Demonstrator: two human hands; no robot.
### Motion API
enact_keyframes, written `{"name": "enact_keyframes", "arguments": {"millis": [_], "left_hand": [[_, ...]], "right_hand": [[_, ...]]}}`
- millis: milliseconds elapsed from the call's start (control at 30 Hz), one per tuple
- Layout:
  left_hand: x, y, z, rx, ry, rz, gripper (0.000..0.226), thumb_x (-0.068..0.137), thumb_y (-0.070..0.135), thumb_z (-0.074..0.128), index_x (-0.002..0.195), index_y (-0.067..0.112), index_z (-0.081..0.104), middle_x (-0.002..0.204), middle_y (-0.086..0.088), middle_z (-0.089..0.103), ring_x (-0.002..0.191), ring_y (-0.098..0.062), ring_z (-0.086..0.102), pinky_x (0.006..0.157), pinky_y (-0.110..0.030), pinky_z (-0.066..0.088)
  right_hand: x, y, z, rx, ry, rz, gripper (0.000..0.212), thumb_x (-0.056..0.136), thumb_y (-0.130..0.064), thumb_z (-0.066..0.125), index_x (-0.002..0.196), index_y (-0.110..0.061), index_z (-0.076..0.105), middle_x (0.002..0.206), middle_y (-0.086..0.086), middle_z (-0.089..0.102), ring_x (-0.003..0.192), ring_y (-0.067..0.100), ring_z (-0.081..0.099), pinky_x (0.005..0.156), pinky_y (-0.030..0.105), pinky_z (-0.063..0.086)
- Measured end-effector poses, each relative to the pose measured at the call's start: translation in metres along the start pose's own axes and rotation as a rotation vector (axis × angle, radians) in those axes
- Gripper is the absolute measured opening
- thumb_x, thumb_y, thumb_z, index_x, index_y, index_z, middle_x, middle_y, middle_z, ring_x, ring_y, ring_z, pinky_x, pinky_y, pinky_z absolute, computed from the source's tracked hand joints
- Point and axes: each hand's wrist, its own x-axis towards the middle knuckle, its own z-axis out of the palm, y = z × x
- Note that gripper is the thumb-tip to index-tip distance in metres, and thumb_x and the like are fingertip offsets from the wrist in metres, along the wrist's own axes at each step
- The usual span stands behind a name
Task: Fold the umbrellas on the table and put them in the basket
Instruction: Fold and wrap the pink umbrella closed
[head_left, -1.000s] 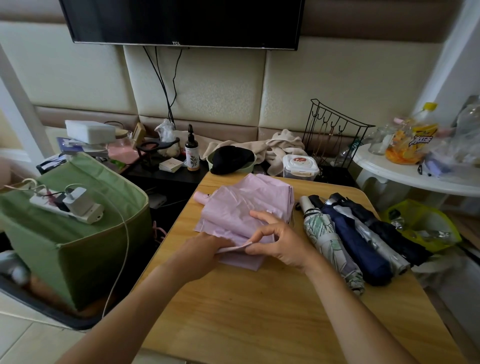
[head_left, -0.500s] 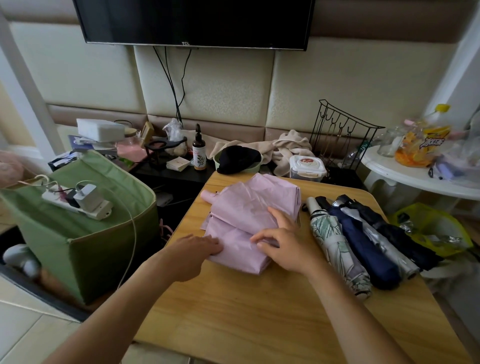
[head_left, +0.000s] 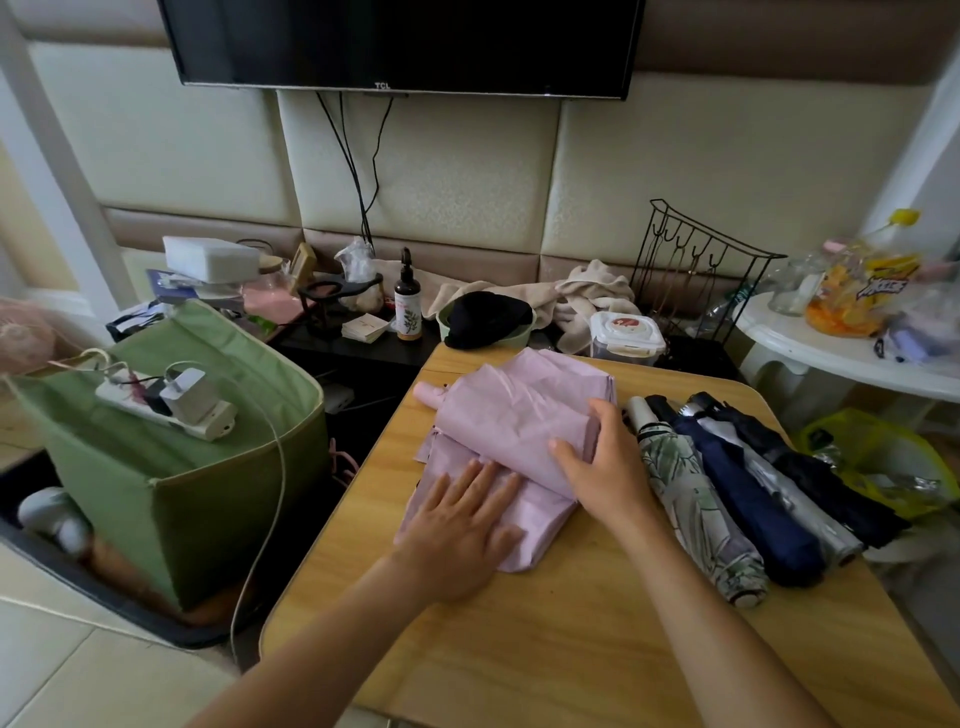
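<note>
A pink umbrella (head_left: 514, 415) lies collapsed on the wooden table (head_left: 571, 649), its fabric loose and its pink handle pointing to the far left. My left hand (head_left: 462, 525) presses flat on the near flap of the fabric with straight fingers. My right hand (head_left: 602, 462) curls round the rolled right side of the fabric. To the right lie several folded umbrellas: a leaf-print one (head_left: 696, 504), a navy one (head_left: 748, 499), a silver one (head_left: 789, 499) and a black one (head_left: 821, 483). A green fabric basket (head_left: 208, 499) stands on the floor left of the table.
A white power strip with a charger (head_left: 171, 405) and its cable lie across the basket's top. Behind the table sit a bottle (head_left: 407, 306), a black cap in a bowl (head_left: 485, 317), a lidded box (head_left: 626, 338) and a wire rack (head_left: 691, 270). A white side table (head_left: 841, 358) stands at right.
My left hand has gone from the fabric's left edge to lying flat on the near flap. My right hand moved up and right to wrap round the roll. The fabric is folded further over.
</note>
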Motion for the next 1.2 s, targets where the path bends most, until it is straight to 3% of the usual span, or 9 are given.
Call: {"name": "enact_keyframes", "arguments": {"millis": [200,367,500,600,800,900,1000,1100,1200], "left_hand": [[-0.001,0.000,0.003,0.012,-0.007,0.001,0.090,0.074,0.080,-0.029,0.157,0.050,-0.011,0.172,0.001,-0.005,0.158,-0.020,-0.009,0.126,-0.051,0.003],[0.005,-0.003,-0.005,-0.064,-0.129,-0.029,0.088,0.078,0.081,0.005,0.160,0.048,0.010,0.170,0.005,0.009,0.157,-0.020,0.001,0.126,-0.047,0.002],[0.000,-0.016,-0.038,-0.366,-0.140,-0.131,0.057,0.087,0.048,0.049,0.131,0.017,0.065,0.134,-0.012,0.061,0.127,-0.031,0.054,0.092,-0.029,0.042],[0.000,-0.025,-0.057,-0.844,0.417,-0.261,0.040,0.111,0.012,0.034,0.115,0.006,0.074,0.117,-0.013,0.073,0.108,-0.023,0.069,0.089,-0.031,0.053],[0.004,-0.050,-0.065,-1.608,0.150,-0.841,0.050,0.108,0.046,0.035,0.107,0.003,0.060,0.093,-0.019,0.072,0.085,-0.034,0.067,0.068,-0.039,0.052],[0.000,-0.053,-0.073,-1.572,0.046,-0.838,0.046,0.104,0.049,0.044,0.113,0.007,0.061,0.097,-0.016,0.072,0.086,-0.032,0.067,0.065,-0.036,0.049],[-0.001,-0.058,-0.063,-1.392,0.060,-0.765,0.027,0.098,0.030,0.051,0.103,0.006,0.062,0.091,-0.013,0.066,0.077,-0.030,0.062,0.066,-0.033,0.046],[0.002,-0.053,-0.052,-1.132,0.271,-0.755,0.020,0.090,0.030,0.049,0.092,0.010,0.051,0.090,-0.010,0.055,0.076,-0.025,0.053,0.069,-0.036,0.039],[-0.007,-0.032,-0.047,-0.602,0.594,-0.676,0.012,0.090,0.020,0.058,0.098,0.015,0.050,0.099,0.001,0.052,0.089,-0.019,0.049,0.075,-0.032,0.037]], "right_hand": [[0.003,-0.007,-0.018,0.170,-0.051,0.028,0.043,0.088,-0.040,0.079,0.124,-0.029,0.060,0.109,-0.017,0.062,0.095,0.001,0.060,0.074,0.020,0.045],[0.001,-0.010,-0.022,0.263,-0.608,-0.106,0.017,0.085,-0.031,0.084,0.099,-0.023,0.078,0.095,-0.007,0.073,0.087,0.007,0.065,0.081,0.030,0.051],[-0.007,-0.011,-0.021,0.273,-0.710,-0.172,0.026,0.077,-0.049,0.084,0.087,-0.027,0.076,0.094,-0.005,0.068,0.087,0.007,0.062,0.082,0.026,0.047],[-0.008,-0.012,-0.023,0.301,-0.682,-0.136,0.048,0.080,-0.072,0.069,0.093,-0.027,0.079,0.098,0.000,0.071,0.093,0.012,0.066,0.087,0.033,0.050],[-0.006,-0.006,-0.024,-0.068,-0.548,-0.255,0.054,0.072,-0.076,0.073,0.119,-0.051,0.064,0.123,-0.026,0.047,0.113,-0.005,0.049,0.100,0.028,0.046],[-0.010,-0.005,-0.021,-0.257,-0.628,-0.294,0.075,0.070,-0.068,0.082,0.135,-0.049,0.052,0.134,-0.027,0.037,0.125,-0.007,0.037,0.104,0.022,0.033],[-0.010,-0.004,-0.015,-0.231,-0.537,-0.345,0.038,0.082,-0.039,0.079,0.118,-0.038,0.066,0.126,-0.020,0.050,0.117,-0.002,0.048,0.100,0.024,0.041],[-0.004,-0.005,-0.012,-0.164,-0.275,-0.338,0.006,0.090,-0.022,0.067,0.089,-0.027,0.070,0.094,-0.014,0.061,0.083,0.002,0.057,0.076,0.034,0.050],[0.001,-0.009,-0.013,-0.181,-0.040,-0.286,0.019,0.093,-0.020,0.067,0.075,-0.021,0.063,0.075,-0.009,0.053,0.066,0.005,0.049,0.058,0.027,0.037]]}}
